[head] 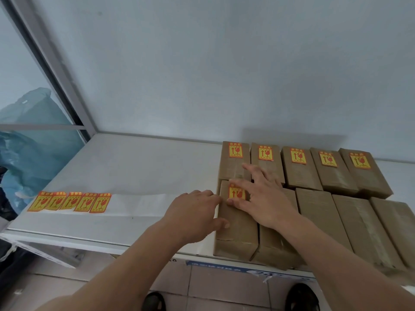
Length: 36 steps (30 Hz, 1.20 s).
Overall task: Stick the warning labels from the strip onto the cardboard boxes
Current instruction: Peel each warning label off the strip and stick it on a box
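Two rows of brown cardboard boxes stand on the white table (134,167) at the right. Each box in the back row (298,169) carries a yellow and red warning label. On the front-left box (238,230) a fresh label (237,193) lies under my right hand (260,196), whose straight, spread fingers press on it. My left hand (195,212) rests against that box's left side, fingers on its edge and thumb at the side wall. The other front boxes (354,223) show bare tops. The white backing strip (134,204) lies to the left with several labels (71,202) at its left end.
A white wall rises behind the table. A glass partition with a grey frame (51,63) stands at the left, blue plastic sheeting (29,140) behind it. The table's front edge (94,241) runs near me; tiled floor and dark shoes (303,297) lie below.
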{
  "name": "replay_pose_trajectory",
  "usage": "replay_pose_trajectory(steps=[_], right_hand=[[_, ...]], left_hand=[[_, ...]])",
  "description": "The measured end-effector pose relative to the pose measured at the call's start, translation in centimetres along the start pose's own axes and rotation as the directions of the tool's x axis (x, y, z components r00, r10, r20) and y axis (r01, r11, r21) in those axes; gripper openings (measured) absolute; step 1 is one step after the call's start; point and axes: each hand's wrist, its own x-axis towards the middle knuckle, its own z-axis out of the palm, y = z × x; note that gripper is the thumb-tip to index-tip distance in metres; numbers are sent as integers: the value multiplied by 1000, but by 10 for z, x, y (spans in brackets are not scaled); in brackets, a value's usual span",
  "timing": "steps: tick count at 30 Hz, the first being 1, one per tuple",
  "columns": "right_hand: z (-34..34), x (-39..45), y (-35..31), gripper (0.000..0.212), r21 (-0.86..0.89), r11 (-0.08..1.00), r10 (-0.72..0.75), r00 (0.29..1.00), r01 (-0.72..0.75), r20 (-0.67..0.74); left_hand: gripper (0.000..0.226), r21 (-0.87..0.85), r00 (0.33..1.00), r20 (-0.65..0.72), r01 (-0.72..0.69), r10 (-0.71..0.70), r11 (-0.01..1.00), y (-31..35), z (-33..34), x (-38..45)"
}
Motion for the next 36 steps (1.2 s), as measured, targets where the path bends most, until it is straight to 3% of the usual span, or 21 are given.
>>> replay_pose_trajectory(steps=[7,22,36], right_hand=[[-4,-2,2,44,40,998,-45,998,46,-36],[-3,-8,9,65,-46,993,112,994,-112,6],[-2,-1,0,52,-43,999,-23,997,26,69]], left_hand=[[58,-11,1000,2,4,-4,1000,-1,0,1],[59,-27,1000,29,11,-10,1000,3,-3,1],[53,-70,999,47,22,-19,997,1,-1,1]])
